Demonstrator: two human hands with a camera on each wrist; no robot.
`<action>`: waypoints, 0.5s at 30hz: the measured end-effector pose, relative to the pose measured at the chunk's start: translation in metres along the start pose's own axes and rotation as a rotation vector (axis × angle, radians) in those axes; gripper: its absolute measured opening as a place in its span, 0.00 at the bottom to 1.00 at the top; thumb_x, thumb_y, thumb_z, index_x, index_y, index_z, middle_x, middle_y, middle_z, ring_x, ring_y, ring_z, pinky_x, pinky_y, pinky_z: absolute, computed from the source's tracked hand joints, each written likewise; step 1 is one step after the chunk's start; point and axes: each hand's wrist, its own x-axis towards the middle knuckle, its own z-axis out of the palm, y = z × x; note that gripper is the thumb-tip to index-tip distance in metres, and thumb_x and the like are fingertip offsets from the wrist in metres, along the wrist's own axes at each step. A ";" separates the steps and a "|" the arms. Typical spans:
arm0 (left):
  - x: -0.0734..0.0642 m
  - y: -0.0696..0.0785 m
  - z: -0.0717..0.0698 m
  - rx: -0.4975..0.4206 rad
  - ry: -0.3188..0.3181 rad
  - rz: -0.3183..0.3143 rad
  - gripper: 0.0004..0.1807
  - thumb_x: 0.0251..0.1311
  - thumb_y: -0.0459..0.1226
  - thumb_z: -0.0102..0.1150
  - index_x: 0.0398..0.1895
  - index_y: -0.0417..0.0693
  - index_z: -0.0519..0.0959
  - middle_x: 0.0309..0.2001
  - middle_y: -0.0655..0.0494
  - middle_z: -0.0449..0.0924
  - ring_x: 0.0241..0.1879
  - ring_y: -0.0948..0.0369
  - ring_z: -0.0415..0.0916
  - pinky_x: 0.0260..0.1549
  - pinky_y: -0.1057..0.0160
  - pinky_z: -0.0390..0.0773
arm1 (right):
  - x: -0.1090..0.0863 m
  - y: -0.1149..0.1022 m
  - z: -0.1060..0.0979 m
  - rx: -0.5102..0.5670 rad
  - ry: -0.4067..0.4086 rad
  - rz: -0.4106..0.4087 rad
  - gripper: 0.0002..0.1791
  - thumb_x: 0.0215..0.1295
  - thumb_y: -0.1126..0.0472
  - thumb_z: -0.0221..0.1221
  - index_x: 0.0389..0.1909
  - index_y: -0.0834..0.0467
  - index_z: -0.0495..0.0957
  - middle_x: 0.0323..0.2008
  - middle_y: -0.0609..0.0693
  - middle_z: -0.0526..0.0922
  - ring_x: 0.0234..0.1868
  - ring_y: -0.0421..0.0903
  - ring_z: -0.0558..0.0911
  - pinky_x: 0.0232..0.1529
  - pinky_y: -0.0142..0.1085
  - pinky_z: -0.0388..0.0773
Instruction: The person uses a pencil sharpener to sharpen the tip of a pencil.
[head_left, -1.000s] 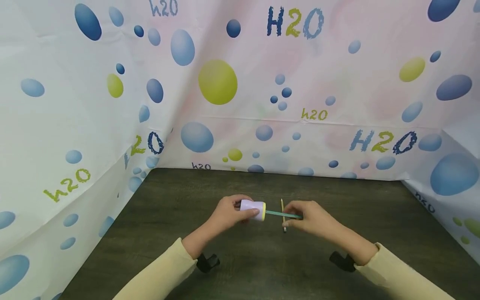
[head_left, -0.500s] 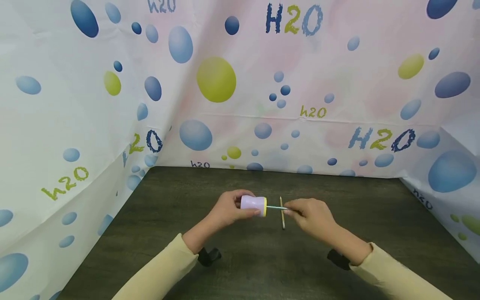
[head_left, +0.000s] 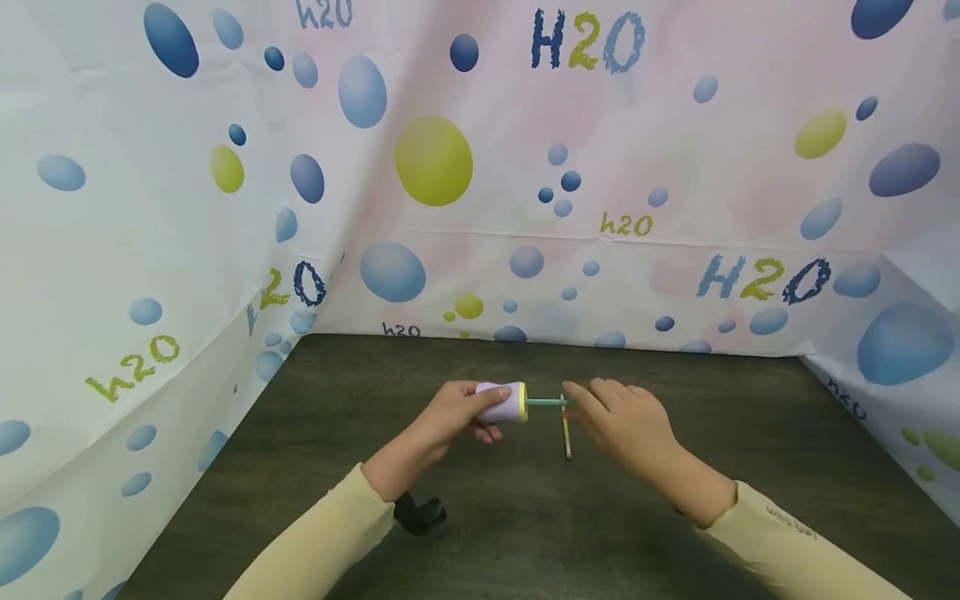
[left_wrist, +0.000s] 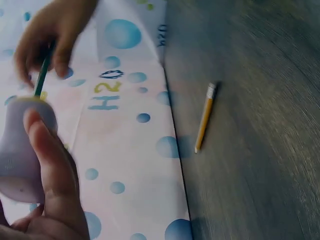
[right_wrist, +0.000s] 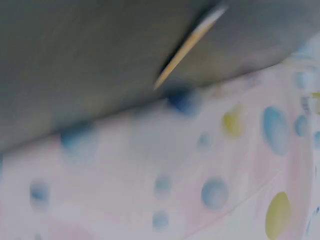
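My left hand [head_left: 438,425] grips a lilac, waisted pencil sharpener [head_left: 512,408] with a yellow rim, held above the table with its rim facing right. The thumb [left_wrist: 52,165] lies along its body in the left wrist view. A green pencil [head_left: 543,402] stands with one end in the sharpener's rim. Its other end is pinched by the fingers of my right hand [head_left: 633,425], which partly hide it. Beneath the right fingertips, a yellow pencil [head_left: 567,437] with a white end lies on the table. The right wrist view shows that yellow pencil [right_wrist: 187,47] blurred, without the hand.
The dark wooden table [head_left: 525,525] spreads under both hands. A white sheet [head_left: 510,117] with coloured dots and lettering hangs behind it and along the sides. A black strap [head_left: 420,514] shows at the left wrist.
Both hands have risen slightly with the sharpener and green pencil. My right hand has rolled over and sits nearer the sharpener. The left thumb has moved onto its upper side. The yellow pencil stays put.
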 end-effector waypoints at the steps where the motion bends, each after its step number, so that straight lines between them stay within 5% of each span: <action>1: -0.001 0.001 -0.001 -0.043 -0.027 -0.045 0.25 0.72 0.45 0.58 0.54 0.27 0.78 0.29 0.49 0.83 0.20 0.68 0.81 0.27 0.67 0.85 | -0.002 0.002 0.003 -0.048 0.117 -0.079 0.21 0.85 0.56 0.41 0.45 0.55 0.84 0.24 0.48 0.73 0.19 0.42 0.67 0.17 0.30 0.57; 3: -0.003 0.002 -0.002 -0.086 -0.071 -0.116 0.25 0.73 0.46 0.56 0.53 0.27 0.77 0.27 0.53 0.81 0.19 0.69 0.80 0.23 0.72 0.81 | -0.003 0.006 0.005 -0.093 0.255 -0.188 0.17 0.82 0.64 0.45 0.40 0.55 0.84 0.24 0.49 0.74 0.19 0.43 0.69 0.16 0.31 0.60; 5: -0.004 0.002 -0.001 -0.093 -0.104 -0.157 0.24 0.74 0.45 0.56 0.52 0.28 0.77 0.27 0.53 0.80 0.19 0.69 0.79 0.23 0.72 0.81 | -0.002 0.005 0.004 -0.080 0.301 -0.208 0.18 0.81 0.65 0.47 0.36 0.56 0.85 0.22 0.48 0.74 0.18 0.42 0.68 0.15 0.31 0.62; 8: -0.006 -0.001 0.001 -0.045 -0.108 -0.109 0.21 0.73 0.42 0.58 0.52 0.29 0.78 0.28 0.51 0.82 0.20 0.68 0.80 0.25 0.69 0.83 | 0.002 0.002 -0.002 0.009 0.226 -0.126 0.23 0.83 0.54 0.46 0.31 0.55 0.85 0.19 0.45 0.74 0.14 0.39 0.66 0.12 0.29 0.60; 11: -0.007 -0.006 0.003 0.095 -0.054 0.051 0.20 0.66 0.38 0.66 0.53 0.30 0.80 0.35 0.46 0.84 0.26 0.66 0.81 0.30 0.64 0.86 | 0.006 0.000 -0.013 0.244 -0.096 0.079 0.25 0.81 0.47 0.48 0.32 0.55 0.88 0.19 0.42 0.80 0.13 0.33 0.67 0.13 0.26 0.56; 13: -0.008 -0.009 0.004 0.265 -0.008 0.213 0.21 0.60 0.37 0.72 0.53 0.34 0.81 0.40 0.44 0.85 0.30 0.65 0.81 0.33 0.62 0.87 | 0.008 0.002 -0.019 0.556 -0.406 0.292 0.24 0.80 0.48 0.51 0.36 0.58 0.89 0.24 0.45 0.87 0.17 0.32 0.70 0.17 0.25 0.59; 15: -0.009 -0.012 0.005 0.447 0.022 0.381 0.22 0.55 0.37 0.76 0.51 0.37 0.82 0.42 0.43 0.86 0.33 0.62 0.81 0.34 0.62 0.87 | 0.010 0.008 -0.023 0.926 -0.707 0.553 0.22 0.78 0.52 0.54 0.38 0.65 0.88 0.21 0.46 0.83 0.16 0.32 0.65 0.18 0.27 0.57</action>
